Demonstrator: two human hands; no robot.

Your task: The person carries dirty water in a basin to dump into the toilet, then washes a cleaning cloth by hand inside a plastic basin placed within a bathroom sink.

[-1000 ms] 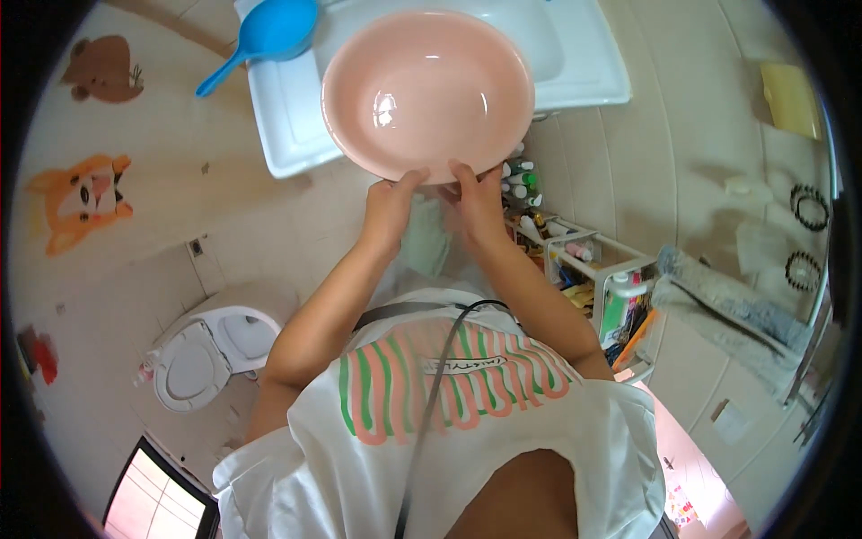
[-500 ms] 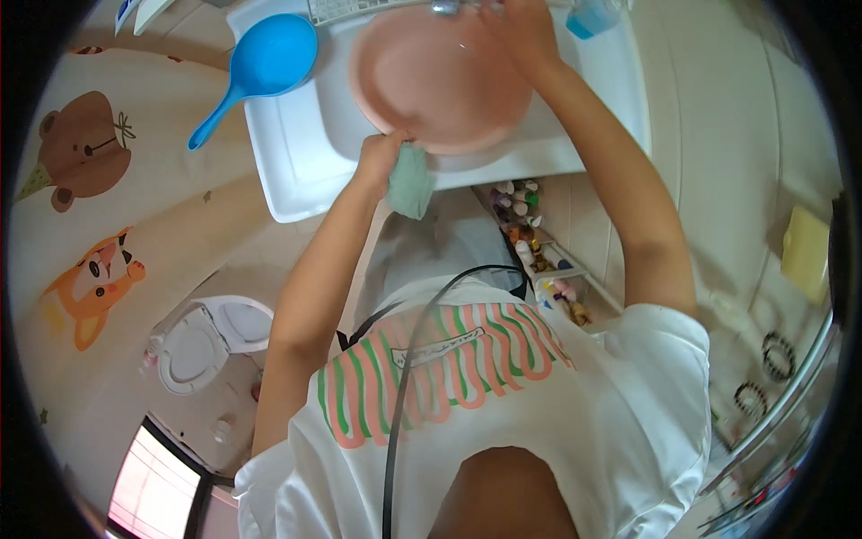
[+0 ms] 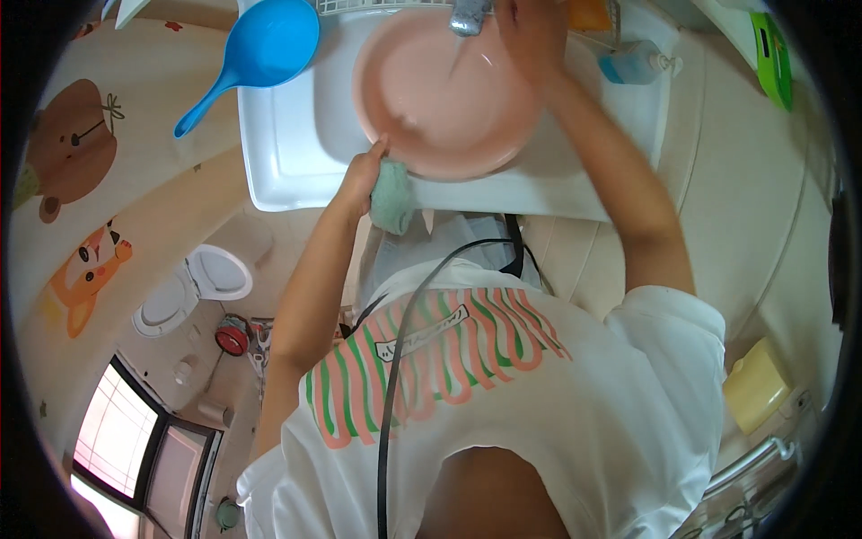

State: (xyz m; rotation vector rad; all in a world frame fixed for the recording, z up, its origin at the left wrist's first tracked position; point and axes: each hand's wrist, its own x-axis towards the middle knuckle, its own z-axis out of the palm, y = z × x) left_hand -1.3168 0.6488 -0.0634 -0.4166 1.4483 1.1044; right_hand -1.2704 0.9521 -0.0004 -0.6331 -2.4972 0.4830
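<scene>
A pink round basin (image 3: 431, 162) sits in the white sink (image 3: 287, 171), under a metal faucet (image 3: 469, 18). A thin stream of water seems to fall from the spout into it. My left hand (image 3: 362, 175) is at the basin's near left rim, closed on a green cloth (image 3: 391, 199) that hangs in front of the sink's edge. My right hand (image 3: 532, 40) is just right of the faucet, over the basin's far right rim. Its fingers are blurred and partly cut off by the upper edge, so their closure is unclear.
A blue long-handled dipper (image 3: 269, 45) rests across the sink's left corner. A clear bottle with blue liquid (image 3: 633, 65) lies at the right, near an orange item (image 3: 588, 13). A patterned curtain (image 3: 162, 162) hangs at left; a white toilet (image 3: 220, 271) stands behind it.
The view has shifted, bringing more of the faucet into sight, with a stream below it. My right hand has shifted slightly at the faucet. My left hand still holds the cloth, slightly lower along the rim.
</scene>
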